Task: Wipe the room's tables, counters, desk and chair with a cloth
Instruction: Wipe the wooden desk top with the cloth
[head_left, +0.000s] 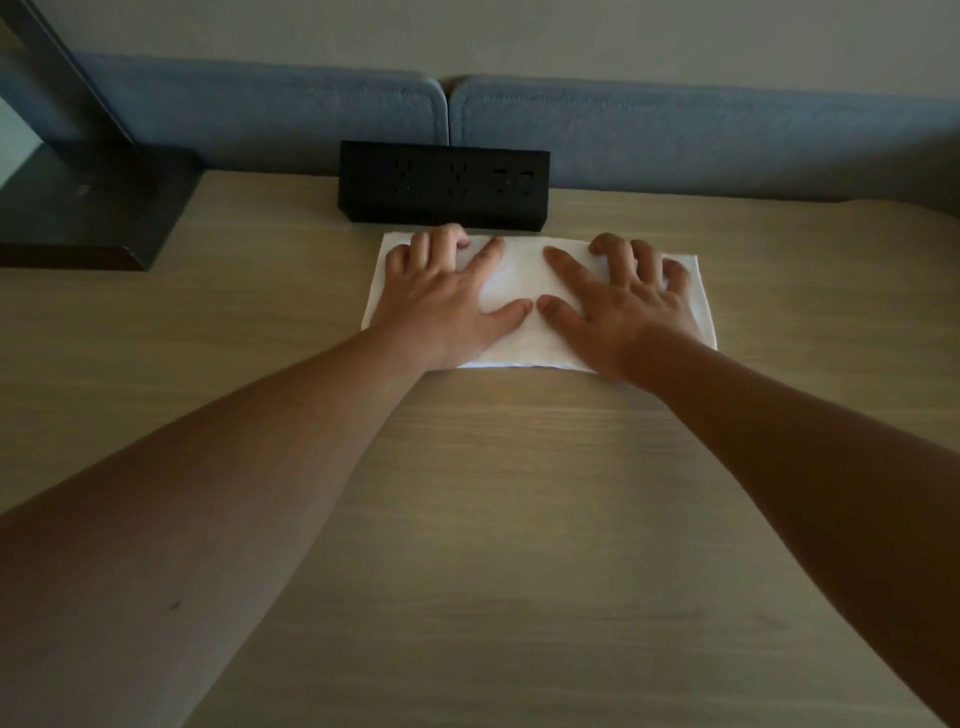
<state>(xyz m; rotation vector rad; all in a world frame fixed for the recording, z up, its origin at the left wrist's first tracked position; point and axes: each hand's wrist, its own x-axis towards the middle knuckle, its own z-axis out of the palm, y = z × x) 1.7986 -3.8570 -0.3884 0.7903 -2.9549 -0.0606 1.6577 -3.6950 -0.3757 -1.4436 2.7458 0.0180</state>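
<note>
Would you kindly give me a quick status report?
Left hand, right hand flat on white cloth. Cloth spread on desk. Black socket box just beyond.

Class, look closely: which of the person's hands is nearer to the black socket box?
Left. The left hand has fingertips almost at the black socket box; the right hand lies farther right and nearer the camera.

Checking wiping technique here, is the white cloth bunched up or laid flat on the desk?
Flat. The white cloth lies as a neat rectangle on the desk, with left hand and right hand pressing on it.
</note>
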